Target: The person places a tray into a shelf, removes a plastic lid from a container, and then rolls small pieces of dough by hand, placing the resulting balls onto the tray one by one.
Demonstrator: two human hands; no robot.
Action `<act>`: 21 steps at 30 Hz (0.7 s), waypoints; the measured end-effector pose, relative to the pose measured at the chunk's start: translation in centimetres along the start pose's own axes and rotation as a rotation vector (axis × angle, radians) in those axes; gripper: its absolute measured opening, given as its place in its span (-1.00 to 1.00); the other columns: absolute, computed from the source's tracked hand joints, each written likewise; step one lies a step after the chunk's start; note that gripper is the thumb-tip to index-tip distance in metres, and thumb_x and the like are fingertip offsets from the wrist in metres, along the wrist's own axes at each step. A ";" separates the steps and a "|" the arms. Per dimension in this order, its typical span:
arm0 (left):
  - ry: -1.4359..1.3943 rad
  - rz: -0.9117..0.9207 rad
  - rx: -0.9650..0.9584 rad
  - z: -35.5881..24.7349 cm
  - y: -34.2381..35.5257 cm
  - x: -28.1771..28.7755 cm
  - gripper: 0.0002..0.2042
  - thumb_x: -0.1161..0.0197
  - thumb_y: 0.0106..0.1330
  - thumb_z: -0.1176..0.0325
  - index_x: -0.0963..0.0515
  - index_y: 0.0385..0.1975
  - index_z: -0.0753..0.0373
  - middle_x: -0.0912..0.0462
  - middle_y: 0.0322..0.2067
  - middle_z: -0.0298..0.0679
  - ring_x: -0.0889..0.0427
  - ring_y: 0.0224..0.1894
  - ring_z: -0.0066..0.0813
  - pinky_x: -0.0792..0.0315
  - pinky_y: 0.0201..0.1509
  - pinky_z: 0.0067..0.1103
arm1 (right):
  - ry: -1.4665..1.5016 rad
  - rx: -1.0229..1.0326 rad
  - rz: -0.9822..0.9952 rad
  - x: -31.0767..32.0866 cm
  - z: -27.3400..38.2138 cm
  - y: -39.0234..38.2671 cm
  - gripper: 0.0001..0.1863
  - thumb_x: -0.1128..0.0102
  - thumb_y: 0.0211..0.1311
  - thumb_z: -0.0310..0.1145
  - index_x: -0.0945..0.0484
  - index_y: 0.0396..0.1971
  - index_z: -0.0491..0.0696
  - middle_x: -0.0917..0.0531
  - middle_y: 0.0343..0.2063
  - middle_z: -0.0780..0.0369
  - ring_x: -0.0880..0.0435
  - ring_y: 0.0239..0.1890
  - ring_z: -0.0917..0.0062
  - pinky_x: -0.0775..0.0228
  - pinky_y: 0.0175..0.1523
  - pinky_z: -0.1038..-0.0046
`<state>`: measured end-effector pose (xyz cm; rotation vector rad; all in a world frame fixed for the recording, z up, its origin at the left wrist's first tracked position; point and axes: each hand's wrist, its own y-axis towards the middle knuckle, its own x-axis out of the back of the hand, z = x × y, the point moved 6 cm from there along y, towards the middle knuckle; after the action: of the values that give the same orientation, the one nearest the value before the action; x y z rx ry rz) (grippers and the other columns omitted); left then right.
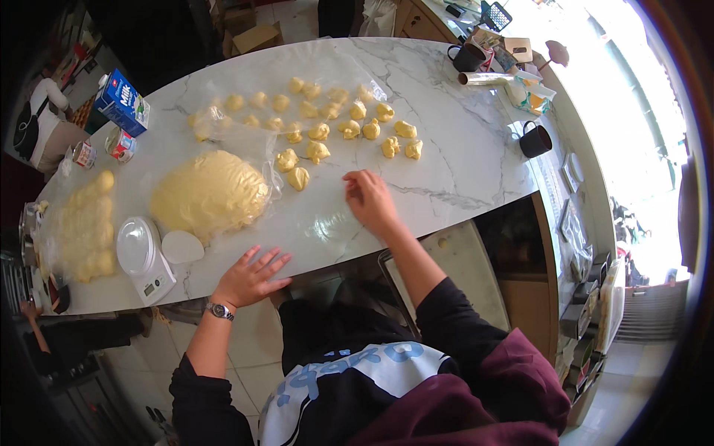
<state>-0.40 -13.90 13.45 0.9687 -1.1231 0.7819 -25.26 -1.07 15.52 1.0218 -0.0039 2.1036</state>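
My left hand [251, 279] is open, fingers spread, at the counter's near edge, close to a white round scraper [183, 247]. Over the marble counter [327, 230] my right hand [370, 199] is curled with the palm down. Its fingers hide whatever may be under them. Just beyond it lie rough yellow dough pieces, the nearest being a dough lump [297, 178]. To the left, a large mound of yellow dough [212, 192] rests under clear plastic film. More dough pieces [309, 109] lie farther back, partly beneath a plastic sheet [253, 134].
A white digital scale [143, 260] stands left, beside film-covered dough balls [88, 227]. A blue milk carton [123, 104] and cans [120, 144] sit far left. On the right are a black mug [535, 139], another dark mug [467, 57] and a film roll [485, 78]. Another person [52, 123] is at far left.
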 end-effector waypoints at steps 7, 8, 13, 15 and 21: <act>-0.064 0.036 0.041 0.3 -0.2 0.8 -0.82 -0.24 0.20 0.15 -0.57 -0.20 -0.26 -0.41 0.18 -0.46 -0.33 0.25 -0.42 -0.23 0.28 -0.28 | 0.121 -0.143 -0.060 2.6 0.3 -7.1 -0.28 -0.38 -0.03 -0.43 -0.26 0.19 0.00 -0.51 -0.05 0.10 -0.43 0.09 0.21 -0.33 0.18 0.29; -0.076 0.045 0.037 0.3 -0.1 0.8 -0.81 -0.25 0.19 0.15 -0.58 -0.19 -0.26 -0.41 0.18 -0.45 -0.32 0.25 -0.42 -0.22 0.29 -0.27 | 0.121 -0.171 0.000 3.0 0.2 -6.6 -0.27 -0.37 -0.02 -0.42 -0.26 0.20 0.00 -0.51 -0.06 0.10 -0.43 0.08 0.20 -0.33 0.17 0.29; -0.119 0.109 0.006 0.7 0.5 -0.5 -0.74 -0.31 0.11 0.22 -0.60 -0.18 -0.28 -0.37 0.21 -0.39 -0.28 0.28 -0.36 -0.20 0.29 -0.19 | 0.251 -0.180 0.003 4.0 0.1 -8.0 -0.36 -0.33 0.06 -0.45 -0.31 0.19 -0.05 -0.59 -0.14 0.17 -0.55 -0.10 0.36 -0.42 0.03 0.37; -0.115 0.129 0.020 0.7 -0.5 -0.3 -0.71 -0.32 0.07 0.24 -0.61 -0.18 -0.28 -0.35 0.22 -0.36 -0.27 0.29 -0.34 -0.20 0.29 -0.16 | 0.598 -0.297 0.003 5.3 0.0 -11.9 -0.42 -0.27 0.12 -0.48 -0.32 0.18 -0.05 -0.59 -0.12 0.21 -0.56 -0.08 0.49 -0.43 0.04 0.44; -0.102 0.165 -0.031 0.4 -1.0 -0.4 -0.67 -0.31 0.02 0.23 -0.61 -0.16 -0.26 -0.33 0.21 -0.28 -0.26 0.29 -0.22 -0.17 0.28 -0.08 | 1.127 -1.124 -0.543 3.2 -21.5 -32.0 -0.60 0.09 0.26 -0.38 -0.45 0.06 -0.19 -0.58 -0.14 0.22 -0.53 -0.04 0.51 -0.33 0.13 0.47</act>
<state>0.20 -14.68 12.90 0.9065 -1.3128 0.8527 -20.02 30.04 -6.86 -0.7685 -0.2749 1.4891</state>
